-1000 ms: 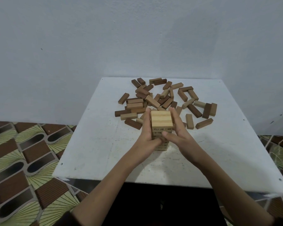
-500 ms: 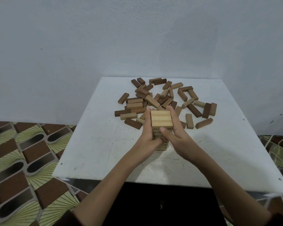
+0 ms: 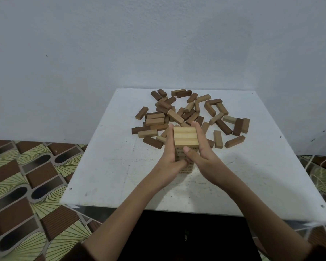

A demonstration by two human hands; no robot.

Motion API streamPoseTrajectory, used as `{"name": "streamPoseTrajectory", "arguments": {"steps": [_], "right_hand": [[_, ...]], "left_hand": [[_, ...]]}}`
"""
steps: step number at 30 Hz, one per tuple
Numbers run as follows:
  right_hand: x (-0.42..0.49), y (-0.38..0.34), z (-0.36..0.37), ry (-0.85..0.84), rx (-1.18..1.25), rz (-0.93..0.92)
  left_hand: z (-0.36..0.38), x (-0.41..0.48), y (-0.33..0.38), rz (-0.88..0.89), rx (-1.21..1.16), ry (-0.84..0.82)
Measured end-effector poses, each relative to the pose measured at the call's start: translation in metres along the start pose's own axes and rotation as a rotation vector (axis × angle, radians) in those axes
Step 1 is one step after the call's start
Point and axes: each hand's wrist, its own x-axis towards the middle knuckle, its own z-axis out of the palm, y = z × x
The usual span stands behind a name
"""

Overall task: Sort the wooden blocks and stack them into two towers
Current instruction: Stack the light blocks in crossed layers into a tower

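A tower of light wooden blocks [image 3: 185,136] stands near the middle of the white table [image 3: 105,166], several layers high, its top layer made of three blocks side by side. My left hand [image 3: 170,157] presses flat against the tower's left side. My right hand [image 3: 201,155] presses against its right side, thumb across the front face. Both hands hide most of the lower layers. Behind the tower lies a loose pile of light and dark brown blocks [image 3: 179,113], spread toward the far edge.
More scattered blocks [image 3: 237,127] lie to the right of the pile. The table's far edge meets a plain grey wall [image 3: 158,44]. Patterned floor [image 3: 26,176] shows on the left, and tangled cords [image 3: 320,172] hang off the table's right side.
My right thumb has slid slightly up the tower's front face. The hands remain pressed on both sides and the tower stays in place.
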Motion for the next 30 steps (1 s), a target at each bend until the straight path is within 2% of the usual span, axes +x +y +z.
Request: {"name": "streamPoseTrajectory", "arguments": {"steps": [6, 9, 15, 21, 30], "right_hand": [[-0.003, 0.005, -0.02, 0.014, -0.02, 0.058], [-0.008, 0.017, -0.031, 0.047, -0.151, 0.085], [-0.011, 0.044, -0.032, -0.024, -0.375, 0.097], [0.0, 0.055, -0.024, -0.05, -0.383, 0.179], [0.012, 0.046, -0.014, -0.1, -0.448, 0.182]], "left_hand": [[-0.014, -0.003, -0.01, 0.046, 0.098, 0.005], [-0.02, -0.004, -0.019, 0.023, 0.222, 0.02], [-0.021, 0.003, -0.041, 0.0, 0.387, 0.088], [-0.019, 0.012, -0.046, -0.03, 0.416, 0.045], [-0.019, 0.018, -0.046, -0.005, 0.326, 0.033]]}}
